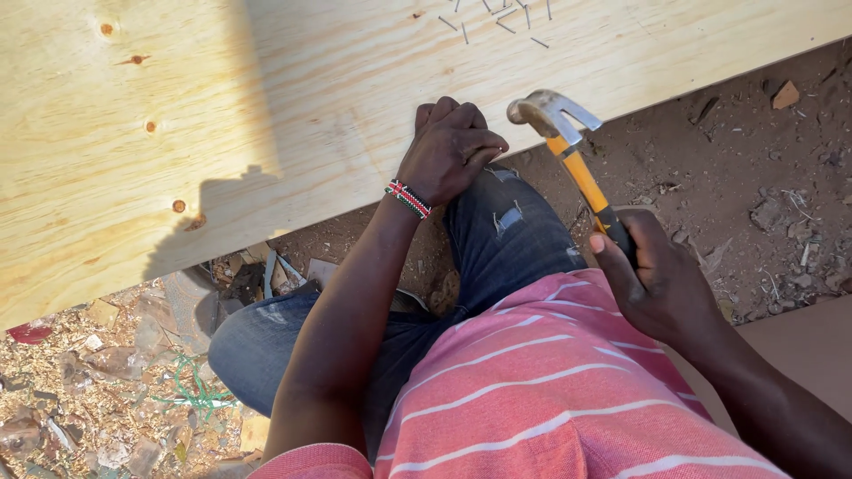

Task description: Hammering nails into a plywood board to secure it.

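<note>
My right hand (661,284) grips the hammer (568,151) by its dark handle end, the yellow shaft pointing up-left toward the board (222,106), while my left hand (448,151), fingers closed together, rests on the board edge just left of the hammer head.

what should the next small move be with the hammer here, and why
Probably a short, light tap down toward the board edge. The right hand holds the claw hammer raised just beside the left hand, which is pinched closed at the edge of the plywood board, perhaps steadying a nail, though none shows. With fingers that near, a gentle tap seems safest.
</note>
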